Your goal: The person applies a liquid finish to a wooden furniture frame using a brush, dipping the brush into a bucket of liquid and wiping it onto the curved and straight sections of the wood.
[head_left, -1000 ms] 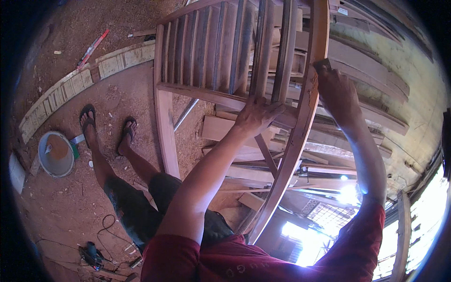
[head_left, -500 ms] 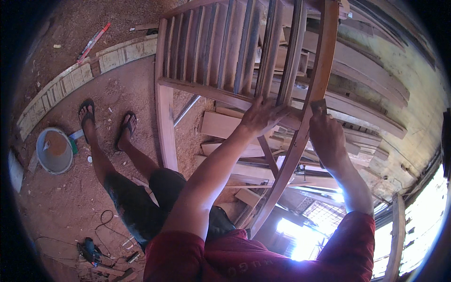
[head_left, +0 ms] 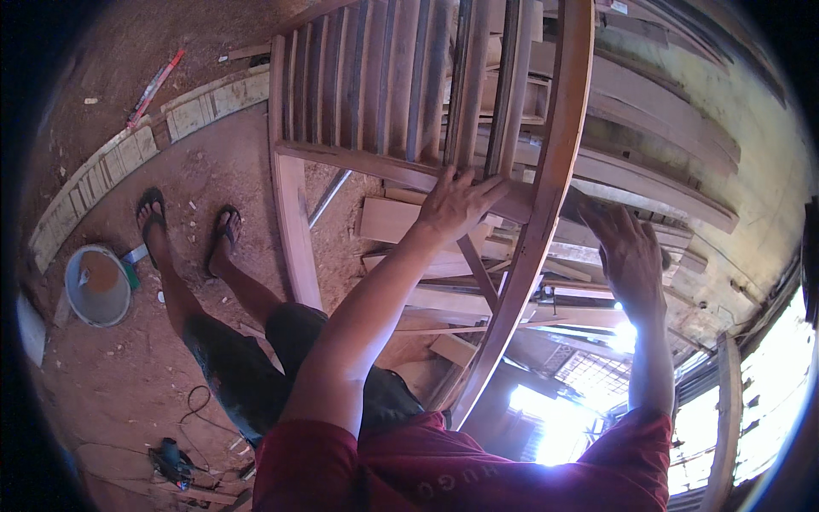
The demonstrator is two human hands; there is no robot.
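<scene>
A slatted wooden frame [head_left: 286,192] stands in front of me, with a long curved side rail [head_left: 570,111] along its right. My left hand [head_left: 450,205] lies over its cross rail [head_left: 363,160] at the foot of the slats, fingers spread. Just right of the curved rail, my right hand [head_left: 630,247] is closed round a dark, flat-ended hand tool [head_left: 576,206]. The tool's tip points toward the rail; whether it touches the wood I cannot tell. My fingers cover most of the tool.
Stacked planks [head_left: 657,183] lie behind and right of the frame, beside a pale wall [head_left: 734,264]. On the dirt floor to the left are a bucket [head_left: 98,286] of brown material, a curved pale wooden piece [head_left: 94,175], a red-and-white long object [head_left: 156,88] and a corded power tool [head_left: 173,465].
My right hand has moved right and slightly down, away from the curved rail, with the tool in it. My left hand stays on the cross rail. The whole view has shifted slightly.
</scene>
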